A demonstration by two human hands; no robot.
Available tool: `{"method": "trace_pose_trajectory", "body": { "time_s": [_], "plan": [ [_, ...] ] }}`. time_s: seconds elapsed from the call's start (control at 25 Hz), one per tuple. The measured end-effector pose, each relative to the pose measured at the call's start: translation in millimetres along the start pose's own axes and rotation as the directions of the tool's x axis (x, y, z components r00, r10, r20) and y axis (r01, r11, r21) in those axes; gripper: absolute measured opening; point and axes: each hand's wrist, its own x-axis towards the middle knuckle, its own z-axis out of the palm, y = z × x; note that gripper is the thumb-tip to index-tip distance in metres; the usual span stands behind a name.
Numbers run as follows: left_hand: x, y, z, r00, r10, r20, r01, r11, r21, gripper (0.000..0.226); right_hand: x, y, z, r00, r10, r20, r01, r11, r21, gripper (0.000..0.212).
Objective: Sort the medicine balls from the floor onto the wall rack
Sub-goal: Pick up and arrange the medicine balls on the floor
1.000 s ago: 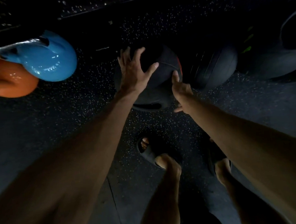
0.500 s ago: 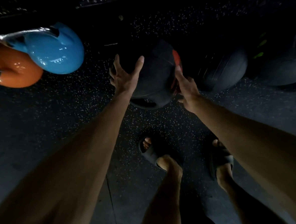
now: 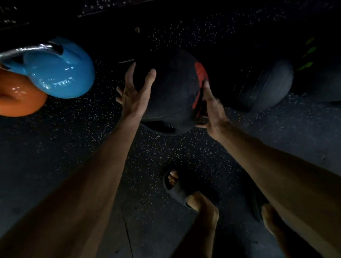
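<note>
A black medicine ball with red markings (image 3: 173, 92) is held between both hands above the dark speckled floor. My left hand (image 3: 135, 93) presses its left side with fingers spread. My right hand (image 3: 212, 106) cups its right lower side by the red markings. A second black medicine ball (image 3: 262, 85) lies on the floor just to the right. A third dark ball with green marks (image 3: 321, 67) sits further right in shadow. The wall rack is not in view.
A blue kettlebell (image 3: 62, 71) and an orange kettlebell (image 3: 10, 96) stand at the left on the floor. My feet in black slides (image 3: 177, 186) are below the ball. A dark ledge (image 3: 138, 3) runs along the top.
Both hands have shifted from the ball's top to its sides, and the ball has turned so its red markings show. The view has drifted slightly left.
</note>
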Motion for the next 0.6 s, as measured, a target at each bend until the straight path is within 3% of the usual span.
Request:
{"method": "trace_pose_trajectory", "body": {
  "time_s": [0.16, 0.32, 0.48, 0.6],
  "plan": [
    [24.1, 10.4, -1.3, 0.99, 0.116, 0.081, -0.128, 0.979, 0.161, 0.076, -6.5, 16.0, 1.2, 1.0, -0.015, 0.007, 0.015, 0.999, 0.044, 0.102],
    [32.3, 38.9, 17.9, 0.951, 0.207, 0.23, -0.271, 0.915, 0.3, 0.085, -21.2, 37.4, 0.5, 0.998, 0.055, 0.043, -0.061, 0.987, 0.15, 0.08],
    [17.4, 75.4, 50.1, 0.899, 0.304, 0.317, -0.434, 0.727, 0.533, 0.08, -31.7, 53.4, 11.7, 0.986, 0.159, 0.059, -0.169, 0.91, 0.378, 0.089],
    [19.1, 74.1, 52.6, 0.893, 0.329, 0.308, -0.45, 0.694, 0.562, 0.088, -32.9, 49.2, 11.5, 0.987, 0.155, 0.036, -0.157, 0.915, 0.372, 0.079]
  ]
}}
